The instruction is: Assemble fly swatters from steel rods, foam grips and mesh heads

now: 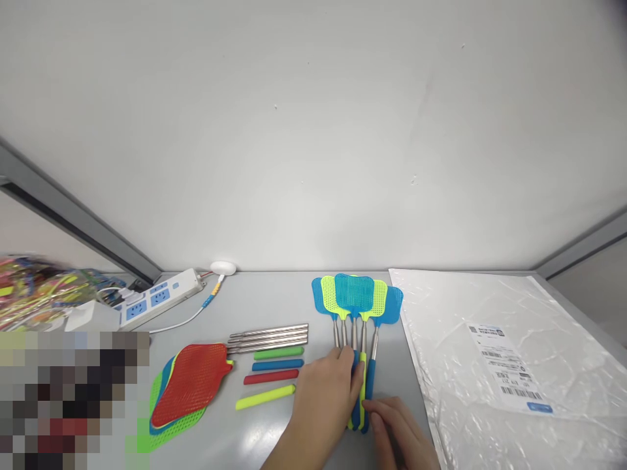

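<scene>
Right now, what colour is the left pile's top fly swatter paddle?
The top fly swatter paddle is red, clearest in the head view.

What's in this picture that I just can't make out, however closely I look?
All in the head view:
Fanned flyswatters: parts of some handles, hidden by the left hand.
Right hand: its wrist, cut off by the bottom edge.
Green swatter head: its middle, covered by the red swatter head.
Shipping label: its print, too small.
Colourful heap: its extent, cut off by the left edge.
Lower-left corner: whatever lies behind the pixel blocks.
</scene>
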Demonstrator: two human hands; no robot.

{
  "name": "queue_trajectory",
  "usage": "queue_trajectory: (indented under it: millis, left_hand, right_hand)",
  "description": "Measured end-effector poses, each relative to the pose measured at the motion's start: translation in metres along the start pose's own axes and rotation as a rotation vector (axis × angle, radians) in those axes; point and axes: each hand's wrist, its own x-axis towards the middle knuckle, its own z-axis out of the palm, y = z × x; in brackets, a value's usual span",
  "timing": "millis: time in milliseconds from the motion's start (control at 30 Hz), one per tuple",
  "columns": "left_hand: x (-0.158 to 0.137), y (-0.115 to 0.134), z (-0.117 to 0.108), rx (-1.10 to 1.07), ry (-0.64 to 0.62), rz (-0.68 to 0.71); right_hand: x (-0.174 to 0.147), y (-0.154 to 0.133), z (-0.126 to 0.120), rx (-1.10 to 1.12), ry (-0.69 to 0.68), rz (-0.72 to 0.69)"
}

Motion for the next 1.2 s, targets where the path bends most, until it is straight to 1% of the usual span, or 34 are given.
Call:
queue_trajectory:
  millis: [233,433,533,600,667,767,833,900,1000,1133,1200]
  left_hand:
    - [0.000,-0.002,0.008,0.008,0.064,0.046]
    - [-0.004,0.000,0.005,0.022,0.065,0.073]
    - [-0.011,-0.006,0.001,-0.009,0.091,0.087]
    - [-0.021,-0.018,-0.001,-0.045,0.132,0.120]
    - [-0.035,-0.036,-0.001,-0.070,0.199,0.135]
    - [-0.059,-0.071,0.003,-0.126,0.346,0.096]
    - [-0.077,-0.093,0.007,-0.176,0.427,0.068]
    - [-0.094,-0.111,0.011,-0.202,0.455,0.053]
    - [-0.114,-0.127,0.015,-0.200,0.437,0.016]
    - [-0.130,-0.135,0.019,-0.215,0.420,-0.074]
    - [-0.133,-0.136,0.021,-0.241,0.409,-0.093]
  right_hand:
    - [0.003,-0.009,-0.003,0.022,-0.031,0.038]
    - [0.006,-0.018,-0.006,0.056,-0.017,0.052]
    - [0.007,-0.021,-0.009,0.047,-0.009,0.053]
    - [0.008,-0.024,-0.012,0.031,-0.007,0.057]
    - [0.007,-0.026,-0.014,0.007,0.000,0.064]
    - [0.005,-0.031,-0.018,-0.036,0.017,0.073]
    - [0.006,-0.035,-0.020,-0.060,0.003,0.072]
    - [0.012,-0.043,-0.018,-0.082,-0.065,0.052]
    - [0.030,-0.059,-0.004,-0.135,-0.246,-0.018]
    - [0.064,-0.087,0.035,-0.304,-0.541,-0.184]
    - [0.082,-0.099,0.056,-0.440,-0.614,-0.262]
